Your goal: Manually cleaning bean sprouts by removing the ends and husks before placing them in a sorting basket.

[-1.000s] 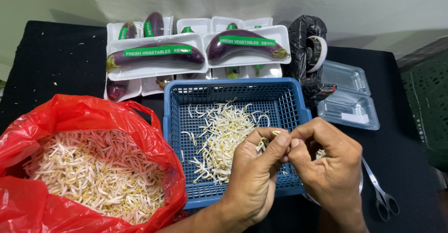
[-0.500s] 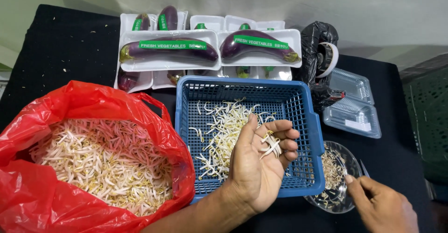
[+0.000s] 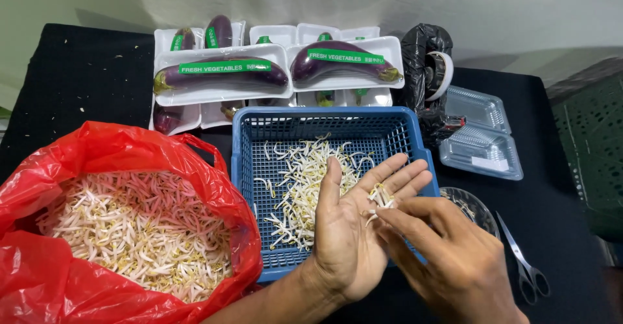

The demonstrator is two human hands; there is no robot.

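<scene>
Lying palm up at lower centre of the head view, the left hand (image 3: 354, 233) is spread flat over the near right corner of the blue basket (image 3: 250, 168), with a few bean sprouts (image 3: 378, 199) resting at the base of its fingers. The right hand (image 3: 454, 259) comes in from the lower right, its fingertips pinched narrow on those sprouts, so it is the nearer one; the sprouts point roughly up and down the frame. One basket holds a loose scatter of sprouts (image 3: 305, 181). One red bag (image 3: 84, 149) at lower left holds a heap. Right of the hands sit one small glass bowl (image 3: 477, 204), one pair of scissors (image 3: 525, 265) and two clear plastic boxes (image 3: 480, 145). Trays of eggplants (image 3: 220, 77) fill the top: two in front, more half hidden behind.
</scene>
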